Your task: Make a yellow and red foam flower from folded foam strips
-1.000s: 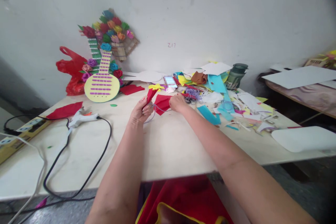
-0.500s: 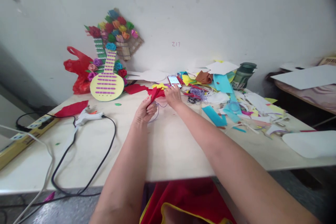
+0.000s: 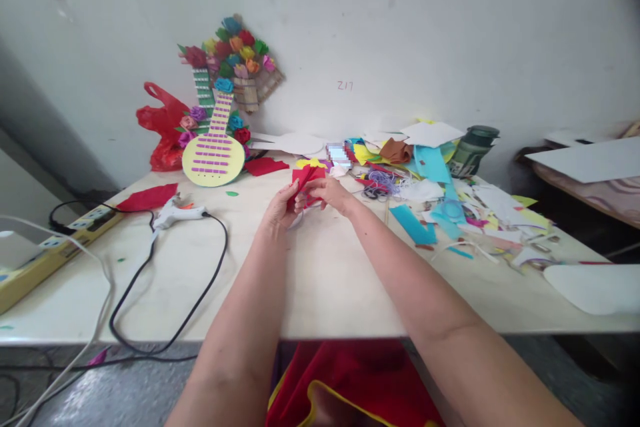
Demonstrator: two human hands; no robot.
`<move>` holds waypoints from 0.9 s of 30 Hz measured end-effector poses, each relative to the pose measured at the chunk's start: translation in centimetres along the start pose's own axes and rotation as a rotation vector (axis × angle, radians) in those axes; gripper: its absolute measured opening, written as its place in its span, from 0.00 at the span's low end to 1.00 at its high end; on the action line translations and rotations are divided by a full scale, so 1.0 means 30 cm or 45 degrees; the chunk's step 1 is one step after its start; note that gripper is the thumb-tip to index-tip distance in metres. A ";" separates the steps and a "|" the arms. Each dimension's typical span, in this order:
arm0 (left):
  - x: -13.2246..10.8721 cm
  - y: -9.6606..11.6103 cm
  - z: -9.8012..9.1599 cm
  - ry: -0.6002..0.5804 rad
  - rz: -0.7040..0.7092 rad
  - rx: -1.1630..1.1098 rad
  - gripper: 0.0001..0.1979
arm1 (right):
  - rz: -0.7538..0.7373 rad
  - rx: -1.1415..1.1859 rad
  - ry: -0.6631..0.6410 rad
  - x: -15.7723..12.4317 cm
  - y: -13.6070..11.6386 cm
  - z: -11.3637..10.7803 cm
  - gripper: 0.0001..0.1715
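Note:
My left hand [image 3: 286,205] is closed round a gathered bunch of red crepe paper [image 3: 303,177], its folds spreading out above the thumb. From the right, my right hand [image 3: 330,193] reaches in close beside it, with bent fingers pinching at the same red paper. What lies between those fingertips is partly hidden. A bit of thin purple string shows below my left hand. Just behind the bunch lie yellow paper pieces [image 3: 310,163] and a phone [image 3: 339,155] with a blurred screen.
A glue gun [image 3: 177,215] with a looping black cord lies left, near a power strip [image 3: 55,257]. A yellow paper lute [image 3: 213,160] with paper flowers leans at the back. Coloured scraps, purple string [image 3: 383,181] and a green bottle [image 3: 474,151] stand or lie right.
My right hand has come back from near the phone to the red paper at my left hand. The whole view has shifted slightly, so things sit further right.

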State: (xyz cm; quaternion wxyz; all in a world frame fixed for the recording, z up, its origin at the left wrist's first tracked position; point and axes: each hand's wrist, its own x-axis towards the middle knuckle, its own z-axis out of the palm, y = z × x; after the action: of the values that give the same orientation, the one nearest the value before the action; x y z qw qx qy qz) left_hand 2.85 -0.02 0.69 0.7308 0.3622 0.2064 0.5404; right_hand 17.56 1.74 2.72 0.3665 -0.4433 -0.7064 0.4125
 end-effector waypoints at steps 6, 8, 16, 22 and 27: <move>0.001 -0.003 -0.004 0.034 0.003 0.103 0.13 | -0.046 0.186 0.014 -0.025 0.021 -0.020 0.11; -0.001 -0.002 -0.004 0.031 0.002 0.105 0.12 | -0.070 0.197 0.048 -0.021 0.028 -0.030 0.09; -0.009 0.019 0.001 0.109 -0.042 -0.024 0.06 | 0.180 0.414 0.599 -0.001 0.088 -0.135 0.06; -0.004 0.024 -0.007 0.169 -0.046 -0.096 0.02 | 0.326 0.251 1.156 0.006 0.163 -0.219 0.08; -0.002 0.018 0.001 0.157 -0.092 -0.112 0.02 | 0.238 -0.574 1.207 -0.019 0.153 -0.210 0.18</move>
State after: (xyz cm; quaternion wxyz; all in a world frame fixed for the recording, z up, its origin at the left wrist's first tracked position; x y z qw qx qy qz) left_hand 2.52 -0.01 1.10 0.7511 0.2881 0.2399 0.5434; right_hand 24.81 4.06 0.94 0.5028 -0.7100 -0.4918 0.0358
